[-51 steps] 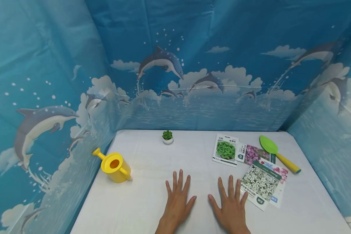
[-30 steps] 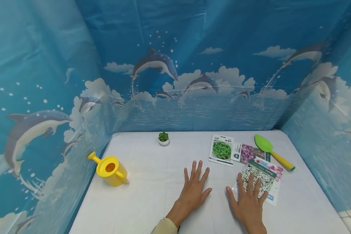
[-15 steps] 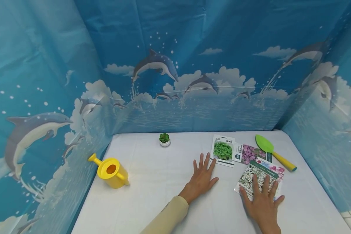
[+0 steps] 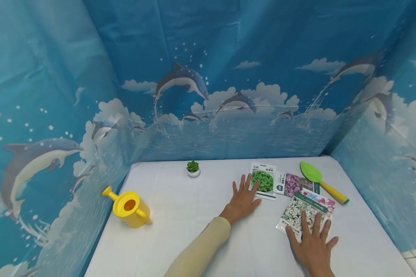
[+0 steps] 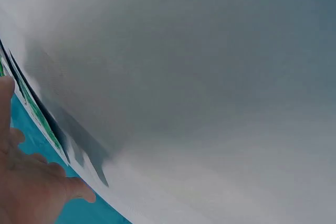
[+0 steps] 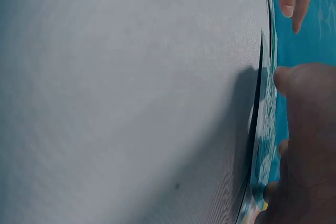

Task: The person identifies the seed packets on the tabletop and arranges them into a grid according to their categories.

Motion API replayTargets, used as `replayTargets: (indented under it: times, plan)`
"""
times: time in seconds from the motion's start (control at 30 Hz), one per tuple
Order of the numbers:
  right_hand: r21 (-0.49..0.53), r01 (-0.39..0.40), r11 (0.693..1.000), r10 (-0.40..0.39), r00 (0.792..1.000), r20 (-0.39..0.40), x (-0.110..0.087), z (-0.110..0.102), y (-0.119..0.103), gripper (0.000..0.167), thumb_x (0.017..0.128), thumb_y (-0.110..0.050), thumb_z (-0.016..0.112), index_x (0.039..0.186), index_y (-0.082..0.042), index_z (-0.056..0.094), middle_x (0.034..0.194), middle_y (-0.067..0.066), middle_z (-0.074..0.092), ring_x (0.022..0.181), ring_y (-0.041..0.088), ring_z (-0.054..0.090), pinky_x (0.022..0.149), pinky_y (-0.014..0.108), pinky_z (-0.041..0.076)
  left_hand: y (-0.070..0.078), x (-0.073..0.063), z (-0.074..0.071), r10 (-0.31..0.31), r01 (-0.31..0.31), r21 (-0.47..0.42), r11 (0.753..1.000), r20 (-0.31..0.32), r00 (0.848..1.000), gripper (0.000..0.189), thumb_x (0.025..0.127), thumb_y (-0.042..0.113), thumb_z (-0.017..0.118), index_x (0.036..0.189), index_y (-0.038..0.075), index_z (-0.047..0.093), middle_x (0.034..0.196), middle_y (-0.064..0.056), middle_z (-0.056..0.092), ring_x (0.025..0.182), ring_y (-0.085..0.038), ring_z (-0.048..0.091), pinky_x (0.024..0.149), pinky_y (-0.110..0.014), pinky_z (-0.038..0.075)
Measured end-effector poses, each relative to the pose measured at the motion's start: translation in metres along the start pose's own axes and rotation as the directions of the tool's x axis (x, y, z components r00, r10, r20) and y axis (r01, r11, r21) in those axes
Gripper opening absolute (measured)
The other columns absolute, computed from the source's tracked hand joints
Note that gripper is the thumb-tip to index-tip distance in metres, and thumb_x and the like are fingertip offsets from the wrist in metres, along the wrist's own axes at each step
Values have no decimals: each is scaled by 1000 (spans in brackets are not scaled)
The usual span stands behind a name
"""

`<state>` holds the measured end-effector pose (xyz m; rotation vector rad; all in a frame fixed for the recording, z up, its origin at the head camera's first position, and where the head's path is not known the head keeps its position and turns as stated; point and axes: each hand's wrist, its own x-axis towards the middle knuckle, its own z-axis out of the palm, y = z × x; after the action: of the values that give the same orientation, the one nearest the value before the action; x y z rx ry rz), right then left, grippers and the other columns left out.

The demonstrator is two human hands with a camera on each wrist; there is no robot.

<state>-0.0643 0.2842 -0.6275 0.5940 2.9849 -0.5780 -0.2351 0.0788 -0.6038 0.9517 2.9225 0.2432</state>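
My left hand (image 4: 242,203) is spread with straight fingers, its fingertips over the left edge of a seed packet (image 4: 266,179) picturing green leaves. My right hand (image 4: 312,246) spreads its fingers over the lower part of another seed packet (image 4: 296,211) with white flowers. Beneath that one, a packet with pink flowers (image 4: 328,203) peeks out. A purple-flower packet (image 4: 296,185) lies between, beside the green-leaf one. In the wrist views the left hand (image 5: 34,187) and right hand (image 6: 311,124) cast shadows on the white cloth; whether either touches a packet I cannot tell.
A green and yellow toy trowel (image 4: 324,184) lies right of the packets. At the left stands a yellow watering can (image 4: 136,215). A small potted succulent (image 4: 193,169) sits near the back edge. Blue dolphin curtains (image 4: 228,134) enclose the white-covered table (image 4: 180,215).
Both hands have moved right from the table's middle. The left has reached forward to the green-leaf packet, the right over the white-flower packet. The view has shifted slightly; the packets appear unmoved.
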Motion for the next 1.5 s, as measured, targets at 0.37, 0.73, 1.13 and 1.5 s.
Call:
replayTargets:
  times: [0.37,0.73,1.13,1.5]
  plan:
    - [-36,15,999,-14,1000,22,-1,3,0,93,106,-63,54,169,-3,22,172,36,-14,152,63,-26,108,89,-17,-11,10,8,-20,20,68,998,-1,1000,54,119,39,36,172,34,30,182,-4,13,168,-32,11,129,-65,27]
    - [-44,-9,999,12,998,56,-2,4,0,95,105,-66,54,169,-2,23,171,37,-16,151,64,-27,107,89,-18,-10,13,14,14,-16,104,994,21,1000,51,118,35,40,169,31,40,179,7,24,167,-19,16,130,-63,26]
    - [-43,-14,999,16,999,41,0,5,3,97,105,-69,51,169,-2,23,170,36,-19,150,64,-28,107,89,-18,-11,10,4,30,-34,95,995,44,999,51,118,31,42,169,28,40,178,8,27,165,-17,22,130,-56,30]
    - [-35,-41,999,43,997,61,1,2,5,98,104,-71,50,168,-1,24,170,37,-17,150,64,-28,108,87,-20,-13,3,6,51,-54,100,994,29,998,51,118,30,43,169,25,40,179,6,26,166,-19,19,131,-51,30]
